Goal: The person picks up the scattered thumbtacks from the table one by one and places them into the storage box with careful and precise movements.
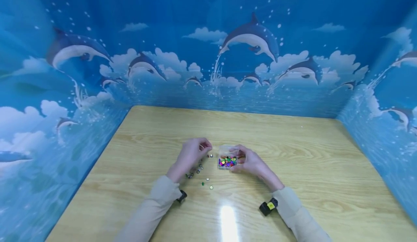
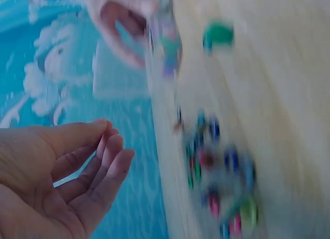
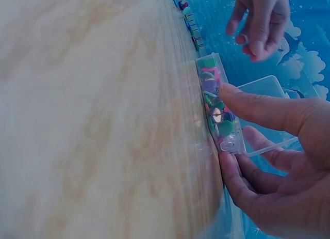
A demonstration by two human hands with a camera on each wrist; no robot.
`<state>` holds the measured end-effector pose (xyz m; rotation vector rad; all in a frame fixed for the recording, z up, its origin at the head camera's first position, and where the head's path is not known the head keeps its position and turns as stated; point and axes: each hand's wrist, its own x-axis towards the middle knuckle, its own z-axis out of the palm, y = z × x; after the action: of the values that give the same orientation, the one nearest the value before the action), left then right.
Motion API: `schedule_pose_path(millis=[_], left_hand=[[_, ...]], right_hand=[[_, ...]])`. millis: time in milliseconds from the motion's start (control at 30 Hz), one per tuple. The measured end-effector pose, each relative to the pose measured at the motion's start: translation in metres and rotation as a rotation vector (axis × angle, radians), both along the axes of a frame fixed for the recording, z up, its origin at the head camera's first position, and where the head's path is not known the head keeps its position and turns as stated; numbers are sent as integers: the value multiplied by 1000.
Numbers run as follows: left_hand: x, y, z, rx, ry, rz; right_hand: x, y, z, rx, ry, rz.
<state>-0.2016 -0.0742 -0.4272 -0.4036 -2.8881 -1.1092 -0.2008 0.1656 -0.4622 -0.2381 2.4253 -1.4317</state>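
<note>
A small clear plastic box [image 1: 224, 168] of colourful thumbtacks [image 1: 227, 161] stands on the table with its hinged lid [image 1: 227, 149] up. My right hand [image 1: 251, 163] grips this box from the right, thumb on the near side and fingers at the far side and lid. To the box's left, my left hand [image 1: 191, 155] is raised over loose thumbtacks [image 1: 198, 171]. In the left wrist view, the thumb and forefinger of my left hand [image 2: 67, 169] meet at the tips; no thumbtack shows there, though a small one could be hidden.
A few stray thumbtacks [image 1: 211, 187] lie nearer me, in front of the main scatter. The light wooden table [image 1: 293, 140] is bounded at the back and sides by blue dolphin-print cloth [image 1: 195, 93]. Each wrist wears a black camera [image 1: 268, 206].
</note>
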Motion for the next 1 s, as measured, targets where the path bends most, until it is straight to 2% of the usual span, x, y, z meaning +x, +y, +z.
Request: schedule_pose_path(millis=[133,233,367,567,700,767,900,1000], left_hand=[[-7,-20,-2,-1,-21,60],[-9,-29,-5,-17,-53,81],[-9,-34,-8,-73,-107,76],[-10,-37,-13,-131,-144,71],[-11,-36,-14,-143,-130,81],[-10,-33,-13,-164,-94,77],[-5,-21,-3,-191,-15,33],[-2,-10,4,-149,-23,-21]], right_hand=[[0,1,0,-7,1,9],[0,2,0,-14,1,21],[1,2,0,-9,-7,8],[1,1,1,4,-5,5],[0,2,2,17,2,10],[0,2,2,23,2,11],[0,2,2,30,7,12],[0,2,2,29,10,17]])
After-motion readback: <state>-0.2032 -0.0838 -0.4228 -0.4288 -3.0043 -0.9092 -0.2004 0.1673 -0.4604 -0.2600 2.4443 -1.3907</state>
